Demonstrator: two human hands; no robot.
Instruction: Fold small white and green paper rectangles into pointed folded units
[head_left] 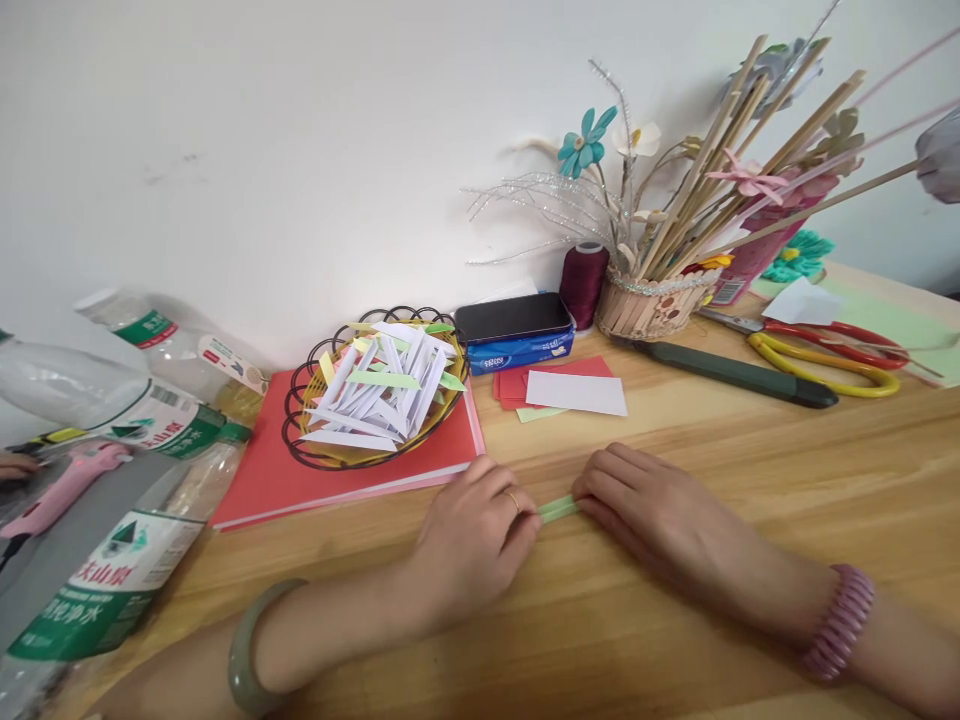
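A narrow strip of light green paper (559,509) lies low over the wooden table (525,630), stretched between my two hands. My left hand (480,525), with a ring on one finger, pinches its left end. At the other end, the fingers of my right hand (649,510) are closed over the strip. Most of the paper is hidden under the fingers. Beyond my hands rest a white paper slip (576,393) and several red slips (512,386). A black wire basket (300,462) full of folded white and green paper pieces stands on red paper sheets (259,480).
Plastic bottles (127,560) and a pink glue gun (67,490) lie at the left. Behind are a phone (514,318) on a blue pack (517,350), a thread spool (584,285) and a stick-and-flower holder (645,305). A dark green-handled tool (735,373) and scissors (832,340) lie right.
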